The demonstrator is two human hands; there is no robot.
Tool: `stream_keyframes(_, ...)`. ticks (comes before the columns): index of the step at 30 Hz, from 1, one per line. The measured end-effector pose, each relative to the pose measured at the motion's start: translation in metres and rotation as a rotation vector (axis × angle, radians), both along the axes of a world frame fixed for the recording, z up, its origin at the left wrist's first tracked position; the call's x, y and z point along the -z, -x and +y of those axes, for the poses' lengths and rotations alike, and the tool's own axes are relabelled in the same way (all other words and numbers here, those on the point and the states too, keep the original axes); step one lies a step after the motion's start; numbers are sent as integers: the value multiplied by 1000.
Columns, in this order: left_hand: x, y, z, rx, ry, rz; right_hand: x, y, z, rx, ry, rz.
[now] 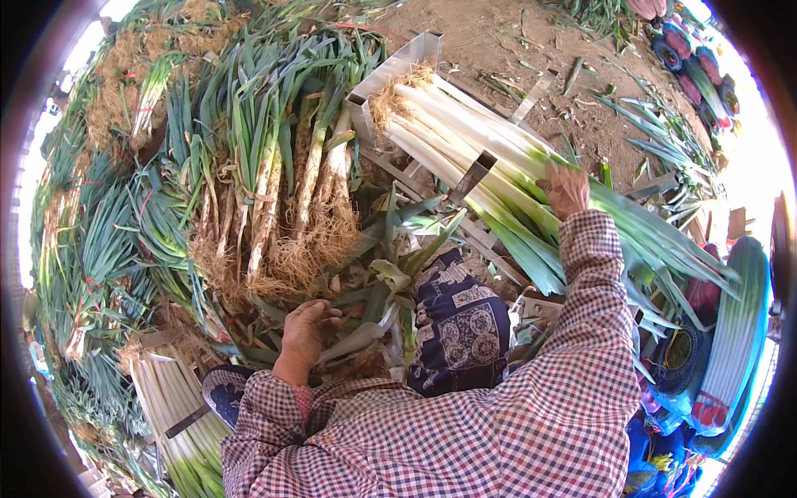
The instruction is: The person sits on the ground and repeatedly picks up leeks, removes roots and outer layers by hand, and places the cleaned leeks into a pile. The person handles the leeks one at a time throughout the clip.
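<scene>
Peeled white leeks [454,124] lie side by side in a metal rack [398,59], roots against its end plate and green leaves trailing to the right. My right hand [568,188] is closed over a leek where white turns to green, on top of the bundle. My left hand [309,330] hovers low on the left, fingers loosely curled; its palm is hidden, and nothing shows in it. Just beyond it are the brown, matted roots of a heap of unpeeled leeks [268,199], their stalks soiled.
More leek bundles [99,236] with red ties are piled on the left. A strapped bundle of peeled leeks [180,404] lies beside my shoe [227,392]. Wrapped leeks [725,348] stand on the right. Leaf scraps [373,311] surround my patterned knee [464,330]. Bare soil [492,31] lies beyond the rack.
</scene>
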State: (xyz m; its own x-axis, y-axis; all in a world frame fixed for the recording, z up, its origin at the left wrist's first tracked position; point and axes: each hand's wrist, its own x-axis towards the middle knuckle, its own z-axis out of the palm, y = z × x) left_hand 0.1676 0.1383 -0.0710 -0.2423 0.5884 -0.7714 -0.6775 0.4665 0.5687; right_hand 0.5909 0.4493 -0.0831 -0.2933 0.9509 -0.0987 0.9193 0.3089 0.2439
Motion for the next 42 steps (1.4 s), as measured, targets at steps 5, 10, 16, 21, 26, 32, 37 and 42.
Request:
stream_keyframes(5, 4, 5, -1, -3, -66, -62, 44, -6, -17, 17, 12, 75)
stream_keyframes(10, -7, 21, -2, 9, -94, -30, 56, -16, -30, -71, -81, 37)
stream_keyframes(16, -35, 55, 2, -68, -230, 6, 41, 1, -5, 35, 148, -15)
stream_keyframes(21, -52, 109, -24, -94, -288, 114, -52, 60, 15, 283, -84, 205)
stream_keyframes(26, -43, 139, -47, -169, -262, 67, -91, 224, -14, 17, 163, 782)
stream_keyframes(32, -55, 131, -81, -39, -311, 155, 5, 428, -50, -104, 209, 343)
stream_keyframes(37, -75, 137, -108, -24, -225, 230, 36, 472, -33, 230, 166, 442)
stream_keyframes(42, -82, 143, -118, -47, -260, 227, 13, 438, -43, 352, 527, 1296)
